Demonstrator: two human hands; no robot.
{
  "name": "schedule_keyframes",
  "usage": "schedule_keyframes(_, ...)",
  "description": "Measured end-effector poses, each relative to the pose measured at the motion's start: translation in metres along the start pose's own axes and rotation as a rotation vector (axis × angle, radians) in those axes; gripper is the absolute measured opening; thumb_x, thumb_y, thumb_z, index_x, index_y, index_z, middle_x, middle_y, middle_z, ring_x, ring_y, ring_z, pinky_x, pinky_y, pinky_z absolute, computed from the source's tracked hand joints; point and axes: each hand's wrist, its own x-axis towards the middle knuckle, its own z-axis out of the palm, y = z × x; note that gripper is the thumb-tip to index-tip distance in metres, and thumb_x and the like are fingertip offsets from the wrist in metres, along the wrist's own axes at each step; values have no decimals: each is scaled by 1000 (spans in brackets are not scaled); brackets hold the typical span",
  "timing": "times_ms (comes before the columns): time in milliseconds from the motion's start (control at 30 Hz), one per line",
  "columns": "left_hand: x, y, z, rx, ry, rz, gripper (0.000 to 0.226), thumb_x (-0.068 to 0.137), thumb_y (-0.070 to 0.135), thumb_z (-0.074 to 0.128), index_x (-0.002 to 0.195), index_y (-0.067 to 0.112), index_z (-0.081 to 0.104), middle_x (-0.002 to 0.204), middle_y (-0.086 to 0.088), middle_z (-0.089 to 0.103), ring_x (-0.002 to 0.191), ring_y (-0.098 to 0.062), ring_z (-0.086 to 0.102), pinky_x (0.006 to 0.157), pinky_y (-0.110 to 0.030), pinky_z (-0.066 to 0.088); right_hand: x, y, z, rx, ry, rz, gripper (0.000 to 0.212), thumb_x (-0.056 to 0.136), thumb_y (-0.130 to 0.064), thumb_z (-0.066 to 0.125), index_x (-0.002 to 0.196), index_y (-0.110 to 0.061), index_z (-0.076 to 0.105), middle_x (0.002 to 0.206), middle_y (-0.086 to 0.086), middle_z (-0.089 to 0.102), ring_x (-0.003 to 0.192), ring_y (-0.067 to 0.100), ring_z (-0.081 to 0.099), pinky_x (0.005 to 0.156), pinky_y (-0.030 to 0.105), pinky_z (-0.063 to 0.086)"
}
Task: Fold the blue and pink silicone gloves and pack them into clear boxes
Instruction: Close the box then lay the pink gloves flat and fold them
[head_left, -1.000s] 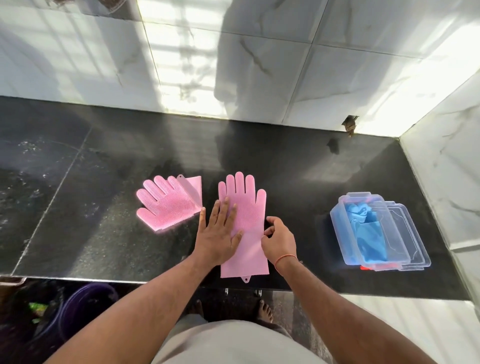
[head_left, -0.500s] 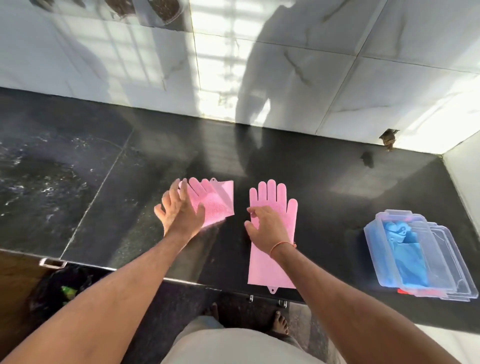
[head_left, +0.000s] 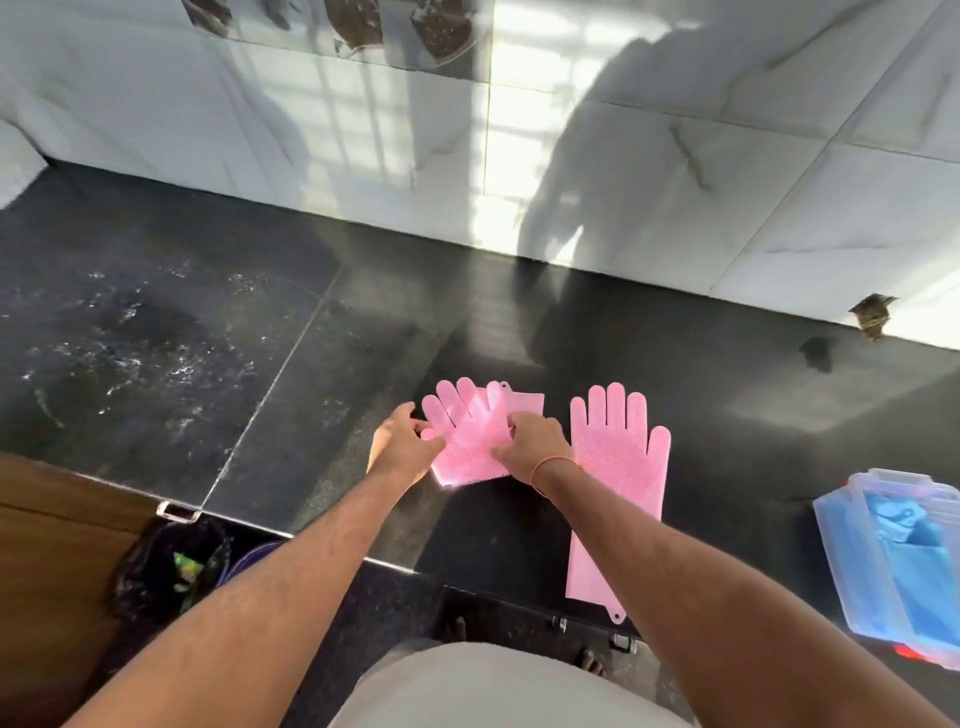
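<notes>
Here, you were partway through the pink pair: both hands sat on the folded pink glove (head_left: 475, 441), which lay doubled over on the black counter (head_left: 291, 374) with its fingers fanned toward the wall and its cuff tucked behind them. Your left hand (head_left: 402, 448) had curled fingers pinching at the glove's left edge near the thumb, and your right hand (head_left: 535, 440) pressed down on its right side, fingers bent over the fold; neither hand had lifted it, and I could not tell how firm either pinch was. The second pink glove (head_left: 618, 488) lay flat and unfolded just beside it on the right, fingers toward the wall and cuff hanging over the counter's near edge. Further right, the clear box (head_left: 841, 561) already held the blue gloves (head_left: 904, 551), so the blue half looked done. The next move probably called for tightening this fold, then folding the flat glove to match; silicone tends to spring back, so it would want pressing. The counter was dark polished stone, with pale dusty marks on its left part, backed by a white marble-tile wall (head_left: 675, 182) catching bright sunlight and shadows. Below the counter's edge on the left sat a dark bin (head_left: 171, 571).
</notes>
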Motion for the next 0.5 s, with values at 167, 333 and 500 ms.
schedule_keyframes(167, 7, -2, -2, -354, -62, 19, 49, 91, 9, 73, 140, 18, 70, 98, 6, 78, 86, -10, 69, 82, -33, 64, -4, -1, 3, 154, 82, -46, 20, 95, -33, 60, 79, -23, 57, 70, -9, 56, 77, 24, 58, 98, 51, 48)
schedule_keyframes(333, -2, 20, -3, -566, -150, 41, 72, 99, 33, 81, 160, 12, 50, 132, 3, 69, 117, -13, 68, 105, -38, 56, -16, 14, -9, 360, 205, -140, 18, 103, -41, 55, 111, -25, 56, 85, 3, 67, 84, 32, 63, 83, 47, 52)
schedule_keyframes(500, -23, 67, 9, -552, -501, 52, 49, 100, 63, 64, 125, 21, 64, 128, 11, 63, 119, -7, 58, 103, -28, 40, -36, 41, -34, 527, 376, -220, 17, 106, -44, 55, 100, -30, 47, 78, -11, 55, 70, 5, 54, 65, 34, 42)
